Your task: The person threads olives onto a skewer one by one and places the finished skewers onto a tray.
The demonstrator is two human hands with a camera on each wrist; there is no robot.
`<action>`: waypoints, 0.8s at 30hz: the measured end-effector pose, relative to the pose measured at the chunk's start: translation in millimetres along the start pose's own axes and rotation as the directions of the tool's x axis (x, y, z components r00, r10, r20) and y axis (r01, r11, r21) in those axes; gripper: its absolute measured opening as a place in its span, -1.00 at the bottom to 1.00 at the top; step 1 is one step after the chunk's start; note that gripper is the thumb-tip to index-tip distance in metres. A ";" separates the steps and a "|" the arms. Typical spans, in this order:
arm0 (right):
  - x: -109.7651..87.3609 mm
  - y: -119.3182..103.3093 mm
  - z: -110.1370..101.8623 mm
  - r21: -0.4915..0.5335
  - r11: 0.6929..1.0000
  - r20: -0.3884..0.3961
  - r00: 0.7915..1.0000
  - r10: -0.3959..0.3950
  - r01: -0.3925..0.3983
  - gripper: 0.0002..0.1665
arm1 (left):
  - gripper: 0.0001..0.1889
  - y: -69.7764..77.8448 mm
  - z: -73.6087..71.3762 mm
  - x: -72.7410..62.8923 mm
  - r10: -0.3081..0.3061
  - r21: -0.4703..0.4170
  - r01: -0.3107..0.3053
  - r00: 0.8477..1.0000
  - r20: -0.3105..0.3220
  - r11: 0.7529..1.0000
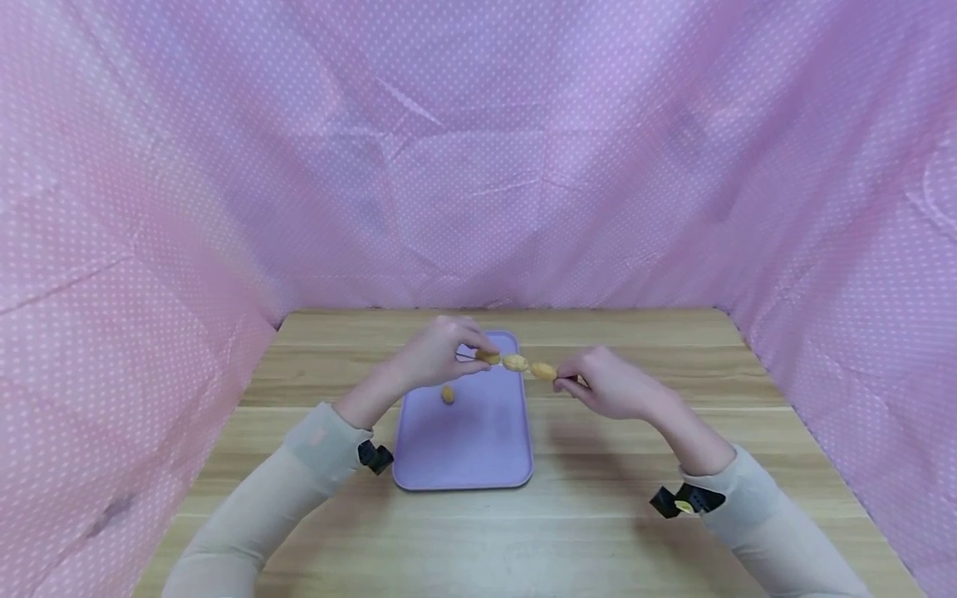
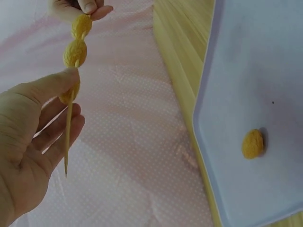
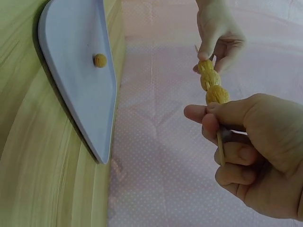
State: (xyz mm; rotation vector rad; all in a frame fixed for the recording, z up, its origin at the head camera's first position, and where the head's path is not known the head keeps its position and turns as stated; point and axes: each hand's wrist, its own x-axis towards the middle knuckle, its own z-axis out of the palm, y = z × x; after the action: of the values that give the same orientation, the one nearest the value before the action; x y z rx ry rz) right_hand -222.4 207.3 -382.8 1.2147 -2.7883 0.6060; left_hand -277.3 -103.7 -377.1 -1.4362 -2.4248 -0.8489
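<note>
A wooden skewer (image 2: pixel 69 130) carries three wrinkled yellow balls, perhaps dried fruit, and is held between the two hands above the table. The left hand (image 1: pixel 437 353) pinches the ball (image 2: pixel 71 93) nearest the skewer's pointed tip, which sticks out bare past it. At the other end, the right hand (image 1: pixel 609 384) grips the skewer between thumb and fingers, right by the end ball (image 3: pixel 217 94). The middle ball (image 1: pixel 515 363) sits between the hands, untouched. One loose yellow ball (image 1: pixel 448 394) lies on the lilac tray (image 1: pixel 463 469) below the left hand.
The tray stands on a light wooden table (image 1: pixel 598 540), partly under the left hand. Pink dotted cloth (image 1: pixel 478 208) hangs around the table's back and sides. Each wrist wears a black camera band.
</note>
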 end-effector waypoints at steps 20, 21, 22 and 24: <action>-47.6 34.4 -8.9 -0.110 0.991 -0.019 0.997 0.075 -0.076 -0.74 | -0.71 -84.0 44.1 -54.1 -0.368 0.043 0.382 0.847 0.383 0.923; -48.6 35.1 -8.3 -0.112 0.990 -0.014 0.997 0.080 -0.081 -0.75 | -0.71 -85.0 46.4 -54.9 -0.364 0.047 0.376 0.846 0.389 0.925; -49.7 35.9 -7.7 -0.110 0.990 -0.008 0.996 0.088 -0.088 -0.75 | -0.71 -85.7 48.4 -55.5 -0.358 0.053 0.368 0.847 0.394 0.928; -51.9 37.5 -6.6 -0.106 0.989 0.003 0.995 0.102 -0.101 -0.74 | -0.72 -87.0 51.4 -56.4 -0.351 0.062 0.357 0.848 0.398 0.932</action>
State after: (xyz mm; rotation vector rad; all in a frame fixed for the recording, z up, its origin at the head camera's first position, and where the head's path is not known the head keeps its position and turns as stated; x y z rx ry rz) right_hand -214.0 269.0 -399.1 1.0648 -2.8624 0.4525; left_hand -316.9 -147.9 -476.4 -1.2881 -3.0728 -0.6863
